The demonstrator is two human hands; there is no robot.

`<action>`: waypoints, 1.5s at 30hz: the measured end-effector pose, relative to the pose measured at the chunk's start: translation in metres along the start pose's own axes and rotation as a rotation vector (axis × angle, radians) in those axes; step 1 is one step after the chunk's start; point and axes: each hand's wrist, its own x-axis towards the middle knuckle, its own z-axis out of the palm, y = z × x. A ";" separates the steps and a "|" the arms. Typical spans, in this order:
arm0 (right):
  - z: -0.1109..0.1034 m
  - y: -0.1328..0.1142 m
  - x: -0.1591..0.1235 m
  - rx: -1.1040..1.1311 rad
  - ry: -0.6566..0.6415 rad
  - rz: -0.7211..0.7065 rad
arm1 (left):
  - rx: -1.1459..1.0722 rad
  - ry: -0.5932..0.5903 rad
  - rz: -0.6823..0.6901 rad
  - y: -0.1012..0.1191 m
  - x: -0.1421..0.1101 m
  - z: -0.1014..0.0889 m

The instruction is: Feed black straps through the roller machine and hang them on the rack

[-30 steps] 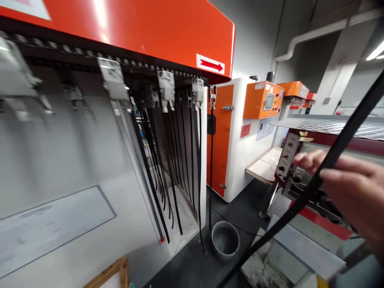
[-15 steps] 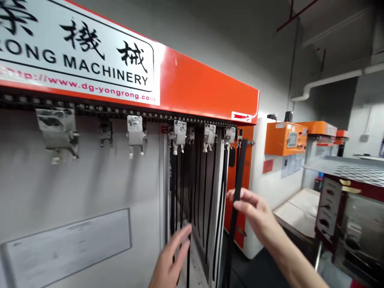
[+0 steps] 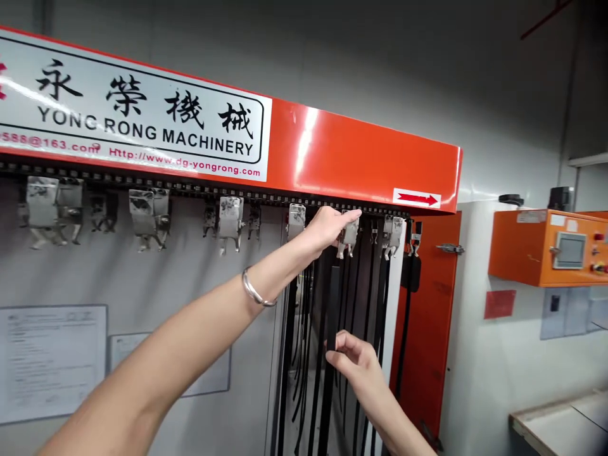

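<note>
My left hand (image 3: 330, 227) is raised across the view, its thumb laid on top of a metal spring clip (image 3: 350, 239) that hangs from the chain. Its other fingers are mostly hidden behind the hand and clip. Lower down, my right hand (image 3: 355, 360) pinches a long flat black strap (image 3: 331, 310) between thumb and fingers. The strap runs up close to the left hand, just left of the clip's jaws; whether its top end touches them I cannot tell. Several more black straps (image 3: 403, 329) hang from neighbouring clips.
An orange machine beam (image 3: 365, 152) with a red-arrow label runs overhead, and its chain carries several clips (image 3: 230, 218). Behind stand an orange door (image 3: 437, 316) and an orange control box (image 3: 527, 247). A pale worktop (image 3: 570, 421) lies at lower right; papers (image 3: 52, 361) hang on the left panel.
My left hand has risen from low beside the hanging straps to a clip on the chain. My right hand has carried the black strap left, in under the beam. The view has turned rightward relations slightly.
</note>
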 end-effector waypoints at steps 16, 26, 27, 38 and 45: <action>-0.022 0.001 0.047 0.063 -0.021 -0.010 | 0.056 0.033 -0.014 -0.001 0.002 0.000; -0.022 0.001 0.051 0.041 -0.012 0.005 | 0.127 -0.020 0.058 -0.009 -0.012 -0.001; -0.022 0.001 0.051 0.038 -0.007 0.002 | 0.163 -0.007 0.070 -0.013 -0.018 -0.001; -0.021 -0.006 0.029 -0.080 0.078 -0.045 | 0.252 0.174 0.178 -0.057 -0.050 0.008; -0.033 0.073 -0.130 -0.357 0.473 0.186 | 0.383 0.259 0.548 -0.117 -0.189 0.045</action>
